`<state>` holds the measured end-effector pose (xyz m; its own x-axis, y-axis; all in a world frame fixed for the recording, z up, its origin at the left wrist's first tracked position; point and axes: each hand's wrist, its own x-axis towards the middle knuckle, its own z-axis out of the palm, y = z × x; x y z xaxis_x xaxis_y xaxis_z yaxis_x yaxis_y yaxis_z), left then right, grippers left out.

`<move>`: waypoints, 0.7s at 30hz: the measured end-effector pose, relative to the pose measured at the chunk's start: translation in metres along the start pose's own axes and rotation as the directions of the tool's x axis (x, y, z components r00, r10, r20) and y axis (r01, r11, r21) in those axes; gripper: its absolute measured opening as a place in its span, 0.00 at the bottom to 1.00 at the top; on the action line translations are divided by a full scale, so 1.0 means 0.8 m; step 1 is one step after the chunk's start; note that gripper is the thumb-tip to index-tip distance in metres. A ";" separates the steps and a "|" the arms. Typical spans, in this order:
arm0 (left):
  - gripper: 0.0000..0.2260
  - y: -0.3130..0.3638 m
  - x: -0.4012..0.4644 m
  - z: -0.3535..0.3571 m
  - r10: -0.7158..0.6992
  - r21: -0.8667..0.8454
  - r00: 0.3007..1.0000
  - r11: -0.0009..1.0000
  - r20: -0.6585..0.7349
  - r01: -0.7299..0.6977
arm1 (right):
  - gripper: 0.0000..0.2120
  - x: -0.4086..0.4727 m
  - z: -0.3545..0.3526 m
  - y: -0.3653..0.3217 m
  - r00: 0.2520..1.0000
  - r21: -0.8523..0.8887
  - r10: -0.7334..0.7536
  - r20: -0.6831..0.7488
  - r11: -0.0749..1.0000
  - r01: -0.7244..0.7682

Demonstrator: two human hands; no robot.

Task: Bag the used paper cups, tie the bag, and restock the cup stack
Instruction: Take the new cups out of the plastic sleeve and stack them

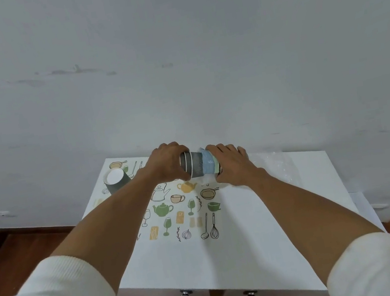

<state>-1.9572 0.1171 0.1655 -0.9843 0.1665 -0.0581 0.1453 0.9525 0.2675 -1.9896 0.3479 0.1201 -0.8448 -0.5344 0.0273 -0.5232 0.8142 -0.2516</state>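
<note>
A stack of nested paper cups (198,165), dark grey with pale blue and green ones at its right end, lies sideways above the table between both hands. My left hand (167,164) grips the grey end. My right hand (230,165) holds the blue-green end, with a bit of clear plastic showing under it. A single dark grey paper cup (116,181) stands upside down at the table's far left corner. A clear plastic bag (273,164) lies crumpled on the table to the right of my right hand.
The white table (266,226) carries a mat printed with kitchenware drawings (182,214) and stands against a pale wall. Dark wooden floor shows on both sides. Two metal latches (186,292) sit on the table's front edge.
</note>
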 end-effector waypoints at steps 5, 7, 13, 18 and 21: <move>0.35 0.011 -0.011 0.008 0.027 0.039 0.999 0.999 -0.027 -0.026 | 0.39 0.001 -0.001 -0.015 0.999 0.045 -0.036 0.029 0.998 0.035; 0.34 0.010 -0.016 0.006 0.037 0.086 0.999 0.996 -0.027 -0.034 | 0.39 0.000 0.003 -0.017 0.999 0.031 -0.023 0.027 0.999 0.022; 0.35 -0.026 -0.034 -0.032 0.028 0.219 0.991 0.976 -0.128 0.001 | 0.38 -0.003 0.003 -0.019 0.997 0.045 0.071 -0.002 0.996 -0.071; 0.37 -0.063 -0.065 -0.068 -0.055 0.032 0.966 0.997 -0.251 0.065 | 0.39 0.003 -0.006 -0.050 0.995 0.063 0.098 0.006 0.993 -0.099; 0.33 -0.089 -0.086 -0.083 -0.184 -0.248 0.933 0.963 -0.310 0.107 | 0.39 0.007 -0.003 -0.080 0.994 0.044 0.107 -0.003 0.993 -0.107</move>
<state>-1.9062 0.0208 0.2140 -0.9759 -0.0986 0.1945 0.0096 0.8715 0.4903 -1.9616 0.2933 0.1383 -0.8965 -0.4431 0.0035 -0.4242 0.8559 -0.2956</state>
